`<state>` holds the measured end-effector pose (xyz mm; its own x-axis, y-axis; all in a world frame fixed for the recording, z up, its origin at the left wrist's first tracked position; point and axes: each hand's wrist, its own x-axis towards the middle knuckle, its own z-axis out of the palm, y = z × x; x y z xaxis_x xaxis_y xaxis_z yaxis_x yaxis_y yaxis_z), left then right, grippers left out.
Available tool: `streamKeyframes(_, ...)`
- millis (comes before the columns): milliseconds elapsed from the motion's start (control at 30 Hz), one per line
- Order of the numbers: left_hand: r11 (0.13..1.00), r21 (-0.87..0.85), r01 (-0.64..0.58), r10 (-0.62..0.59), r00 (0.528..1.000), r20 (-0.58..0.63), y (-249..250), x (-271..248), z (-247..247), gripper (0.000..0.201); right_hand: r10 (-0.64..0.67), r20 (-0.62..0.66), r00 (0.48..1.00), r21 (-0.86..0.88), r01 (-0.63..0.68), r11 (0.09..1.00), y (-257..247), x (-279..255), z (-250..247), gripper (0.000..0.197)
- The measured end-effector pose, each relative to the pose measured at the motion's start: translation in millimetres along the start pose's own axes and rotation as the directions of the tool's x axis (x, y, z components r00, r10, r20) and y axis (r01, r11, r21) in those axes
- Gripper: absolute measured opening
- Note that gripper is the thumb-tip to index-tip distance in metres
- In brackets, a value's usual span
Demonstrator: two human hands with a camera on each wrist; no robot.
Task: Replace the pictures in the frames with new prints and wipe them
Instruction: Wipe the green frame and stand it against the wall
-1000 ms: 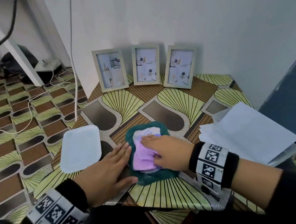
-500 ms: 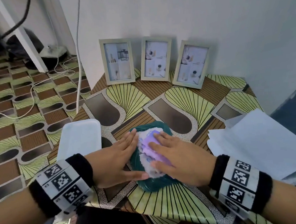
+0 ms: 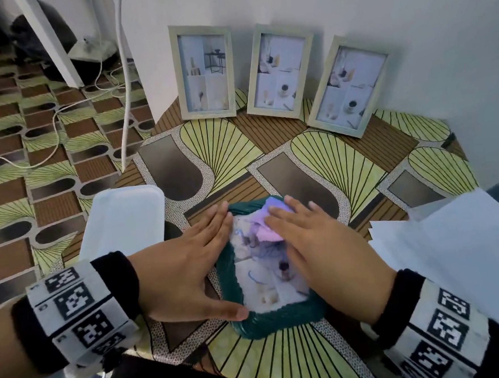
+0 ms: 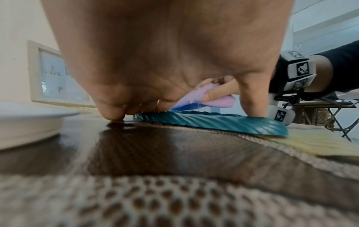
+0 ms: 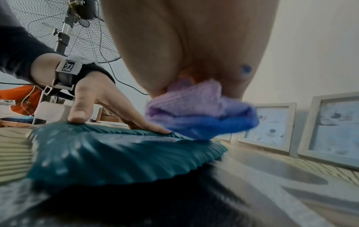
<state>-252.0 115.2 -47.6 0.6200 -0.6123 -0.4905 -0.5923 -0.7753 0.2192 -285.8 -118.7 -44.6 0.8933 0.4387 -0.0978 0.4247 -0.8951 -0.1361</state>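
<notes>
A teal ribbed frame (image 3: 252,327) lies flat on the patterned table (image 3: 344,164), glass up, with a pale print showing inside. My left hand (image 3: 189,269) lies flat along its left rim, thumb on the near rim (image 5: 77,113). My right hand (image 3: 314,243) presses a lilac cloth (image 3: 269,217) onto the glass at the far end with straight fingers. The cloth (image 5: 194,116) is bunched under that palm and shows a blue underside. In the left wrist view the frame (image 4: 213,121) and the cloth (image 4: 194,98) sit just past my fingertips.
Three pale frames (image 3: 203,74) (image 3: 280,71) (image 3: 349,86) lean on the wall at the back of the table. A white tray (image 3: 123,221) sits at the table's left edge and a stack of white sheets (image 3: 454,257) at the right. Cables (image 3: 61,128) run across the floor on the left.
My right hand has slid the cloth from the middle of the glass to the frame's far end, uncovering the print. The left hand stays pressed on the left rim.
</notes>
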Motion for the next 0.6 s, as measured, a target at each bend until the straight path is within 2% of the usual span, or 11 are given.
streamKeyframes(167, 1.000, -0.005, -0.010, 0.010, 1.000, 0.006, 0, 0, -2, 0.132, -0.066, 0.230, 0.971, -0.063, 0.082, 0.995, 0, 21, 9, 0.061)
streamKeyframes(333, 1.000, -0.010, -0.017, 0.017, 1.000, 0.010, 0, 1, -2, 0.132, -0.087, 0.239, 0.967, 0.021, 0.085, 0.996, -7, 34, 13, 0.062)
streamKeyframes(467, 1.000, -0.022, -0.012, 0.012, 1.000, 0.006, 1, 1, -2, 0.131, -0.144, 0.251, 0.957, 0.078, 0.128, 0.989, -20, 39, 15, 0.067)
streamKeyframes(600, 1.000, -0.018, -0.007, 0.007, 1.000, 0.006, 2, 0, -4, 0.127, -0.192, 0.264, 0.945, 0.088, 0.175, 0.981, -22, 39, 11, 0.064)
